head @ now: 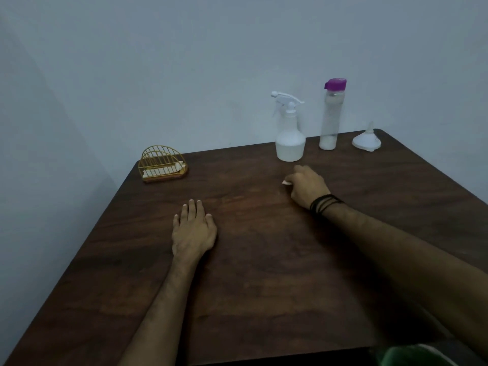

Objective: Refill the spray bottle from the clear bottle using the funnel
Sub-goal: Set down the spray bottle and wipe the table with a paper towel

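Dim tabletop (264, 260); left hand (194, 231) flat, fingers spread, empty. Right hand (307, 187) curled near spray bottle (290, 138), pinching something small, white, unidentifiable.

A dark wood-grain tabletop (264, 273) fills the view. At its ten o'clock corner stands a gold wire rack (162, 163) holding pale flat pieces. A plain bluish wall (184, 62) rises behind.
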The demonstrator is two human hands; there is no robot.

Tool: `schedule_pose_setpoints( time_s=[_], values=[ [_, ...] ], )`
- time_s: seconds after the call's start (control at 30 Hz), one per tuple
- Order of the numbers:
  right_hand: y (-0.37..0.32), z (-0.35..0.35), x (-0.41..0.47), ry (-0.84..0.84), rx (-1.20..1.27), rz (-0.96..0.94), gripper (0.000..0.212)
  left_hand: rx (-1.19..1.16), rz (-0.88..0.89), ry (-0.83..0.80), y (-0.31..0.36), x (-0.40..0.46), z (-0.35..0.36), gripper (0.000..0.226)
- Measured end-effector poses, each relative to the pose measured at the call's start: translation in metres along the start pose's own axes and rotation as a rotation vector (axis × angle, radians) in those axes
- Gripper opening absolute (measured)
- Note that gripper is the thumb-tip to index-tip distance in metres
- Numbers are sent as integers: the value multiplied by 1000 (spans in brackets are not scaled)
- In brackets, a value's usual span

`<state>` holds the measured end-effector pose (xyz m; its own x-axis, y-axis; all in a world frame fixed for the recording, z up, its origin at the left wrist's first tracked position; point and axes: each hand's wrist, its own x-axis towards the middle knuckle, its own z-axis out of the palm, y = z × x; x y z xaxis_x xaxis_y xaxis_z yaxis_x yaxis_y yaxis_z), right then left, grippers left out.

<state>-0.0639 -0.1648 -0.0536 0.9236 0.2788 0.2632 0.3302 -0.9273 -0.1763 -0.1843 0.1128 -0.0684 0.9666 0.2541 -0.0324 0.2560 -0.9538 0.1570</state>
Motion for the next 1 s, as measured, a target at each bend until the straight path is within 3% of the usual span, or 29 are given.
schedule_pose_setpoints(
  time_s=[0.13,0.27,0.4,0.47,0.57,1.0],
  values=[
    [-34,1,-36,-12,46,-152,32,-31,-78,-54,17,-1,-5,66],
    [-49,-15,-44,-231,207,-230,32,-43,-65,-106,53,-8,-8,68],
    [-17,-29,-48,-374,899,58,24,-50,51,-98,82,-22,-2,65],
    [0,-26,-61,-256,1212,241,24,-52,90,-94,94,-29,2,64],
    [16,-22,-80,-86,1444,373,20,-62,134,-76,109,-36,7,64],
    [46,-40,-148,106,1391,425,21,-153,400,-117,153,-66,23,62]
  ],
)
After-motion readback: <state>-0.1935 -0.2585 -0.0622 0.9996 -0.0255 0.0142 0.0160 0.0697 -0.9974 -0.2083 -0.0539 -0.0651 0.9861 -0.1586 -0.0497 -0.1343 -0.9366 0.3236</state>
